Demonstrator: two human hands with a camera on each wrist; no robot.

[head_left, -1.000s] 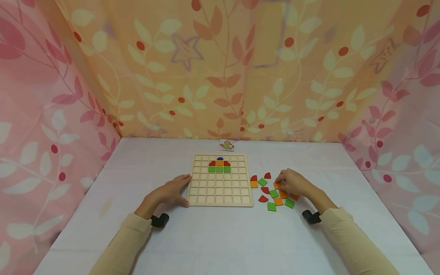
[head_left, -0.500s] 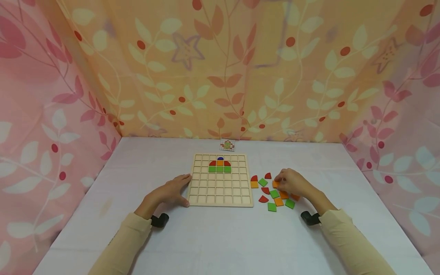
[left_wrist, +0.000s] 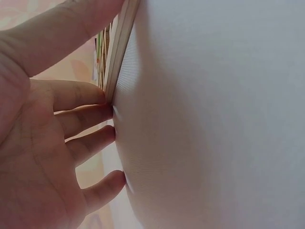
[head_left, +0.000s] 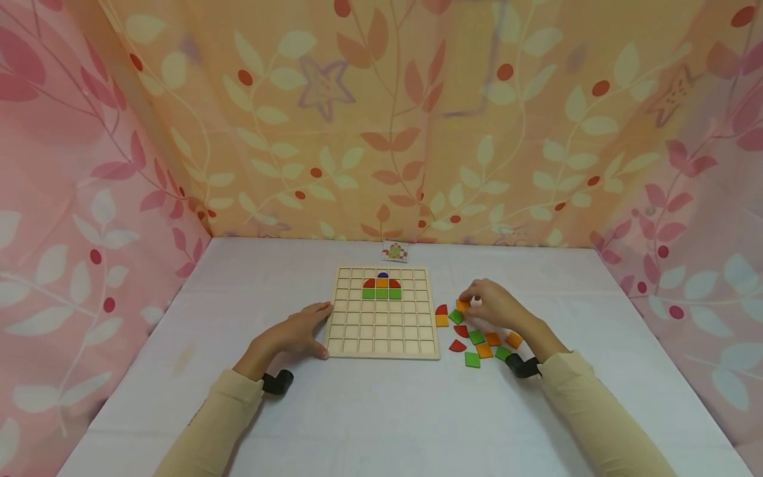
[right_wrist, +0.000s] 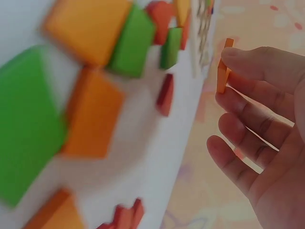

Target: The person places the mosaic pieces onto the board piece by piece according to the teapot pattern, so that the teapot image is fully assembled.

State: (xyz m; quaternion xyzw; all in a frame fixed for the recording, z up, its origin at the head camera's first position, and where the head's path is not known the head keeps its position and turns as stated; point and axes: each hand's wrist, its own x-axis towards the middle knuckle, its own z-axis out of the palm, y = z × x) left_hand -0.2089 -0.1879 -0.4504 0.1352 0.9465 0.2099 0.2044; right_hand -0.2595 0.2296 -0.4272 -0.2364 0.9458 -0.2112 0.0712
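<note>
A wooden grid board (head_left: 381, 324) lies mid-table. Set in its upper cells are a blue rounded tile (head_left: 383, 275), an orange square, two red quarter-circles and a row of green squares (head_left: 382, 293). My left hand (head_left: 298, 331) rests against the board's left edge; in the left wrist view its fingers (left_wrist: 86, 119) are spread and fairly straight, fingertips on the cloth by the rim. Between thumb and fingers, my right hand (head_left: 501, 308) pinches an orange square tile (right_wrist: 221, 78). It is raised off the table, above the loose tiles right of the board.
Loose green tiles (head_left: 472, 360), orange tiles (head_left: 514, 340) and red quarter-circles (head_left: 457, 346) are scattered right of the board. A small patterned card (head_left: 395, 251) lies behind the board. Floral curtains (head_left: 381, 119) stand around the back and sides of the white table (head_left: 381, 417).
My right hand has lifted an orange square tile from the loose ones and moved left and slightly away with it. The left hand and the board stay in place.
</note>
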